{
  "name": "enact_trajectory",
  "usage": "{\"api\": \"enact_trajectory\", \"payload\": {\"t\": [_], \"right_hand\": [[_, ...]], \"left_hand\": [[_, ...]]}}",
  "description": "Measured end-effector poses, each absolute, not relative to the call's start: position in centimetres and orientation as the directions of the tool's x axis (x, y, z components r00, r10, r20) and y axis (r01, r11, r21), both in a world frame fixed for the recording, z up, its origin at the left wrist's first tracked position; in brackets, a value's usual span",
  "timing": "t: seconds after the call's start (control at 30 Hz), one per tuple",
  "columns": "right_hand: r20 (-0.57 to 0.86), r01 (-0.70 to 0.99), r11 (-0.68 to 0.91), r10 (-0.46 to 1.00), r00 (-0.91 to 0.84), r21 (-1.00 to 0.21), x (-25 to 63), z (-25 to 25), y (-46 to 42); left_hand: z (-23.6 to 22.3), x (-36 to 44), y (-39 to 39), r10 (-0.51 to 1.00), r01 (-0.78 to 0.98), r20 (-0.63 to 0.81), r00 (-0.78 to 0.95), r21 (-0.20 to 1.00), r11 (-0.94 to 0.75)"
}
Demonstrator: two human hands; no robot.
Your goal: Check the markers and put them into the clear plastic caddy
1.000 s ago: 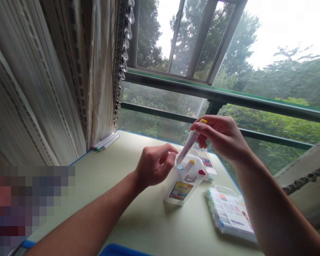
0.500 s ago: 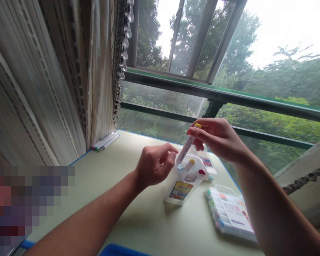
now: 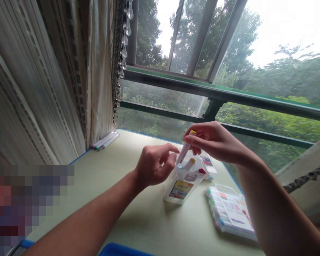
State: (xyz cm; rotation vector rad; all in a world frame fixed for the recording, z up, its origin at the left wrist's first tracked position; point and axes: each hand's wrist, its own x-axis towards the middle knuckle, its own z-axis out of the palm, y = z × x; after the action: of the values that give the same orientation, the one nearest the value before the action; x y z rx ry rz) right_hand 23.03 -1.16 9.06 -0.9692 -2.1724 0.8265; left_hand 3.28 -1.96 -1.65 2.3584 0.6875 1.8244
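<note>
My right hand (image 3: 212, 140) pinches a white marker (image 3: 184, 151) with a yellow end, held steeply with its lower part inside a clear plastic container (image 3: 173, 190). My left hand (image 3: 157, 165) is curled at the container's left rim, thumb and forefinger gripping the edge. Inside the container stand a marker with a yellow end (image 3: 190, 163), one with a blue end (image 3: 180, 166) and something red (image 3: 202, 171). A yellow and dark label (image 3: 181, 190) is on the container's front.
A clear case of markers (image 3: 232, 213) lies to the right, under my right forearm. Behind the container is a clear lid-like piece (image 3: 209, 163) with a label. Several markers (image 3: 105, 141) lie by the curtain (image 3: 100, 71). A window rail (image 3: 170, 84) runs beyond the table.
My right hand has moved down and slightly left, lowering the marker deeper into the container. My left hand has stayed at the rim.
</note>
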Motion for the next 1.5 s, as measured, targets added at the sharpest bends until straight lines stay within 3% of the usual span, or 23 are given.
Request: {"api": "enact_trajectory", "payload": {"t": [0.13, 0.67, 1.5], "right_hand": [[0.195, 0.484, 0.525, 0.793, -0.578, -0.700, 23.24, 8.92, -1.09], [0.181, 0.626, 0.601, 0.777, -0.602, -0.496, 23.52, 8.53, -0.62], [0.108, 0.534, 0.570, 0.740, -0.663, -0.625, 24.04, 8.64, -0.44]], "left_hand": [[-1.70, 3.32, -1.84, 0.391, 0.300, 0.902, 0.182, 0.328, -0.896], [-1.78, 3.35, -1.93, 0.409, 0.295, 0.893, 0.189, 0.346, -0.891], [-1.68, 3.36, -2.00, 0.416, 0.315, 0.892, 0.175, 0.349, -0.883]]}}
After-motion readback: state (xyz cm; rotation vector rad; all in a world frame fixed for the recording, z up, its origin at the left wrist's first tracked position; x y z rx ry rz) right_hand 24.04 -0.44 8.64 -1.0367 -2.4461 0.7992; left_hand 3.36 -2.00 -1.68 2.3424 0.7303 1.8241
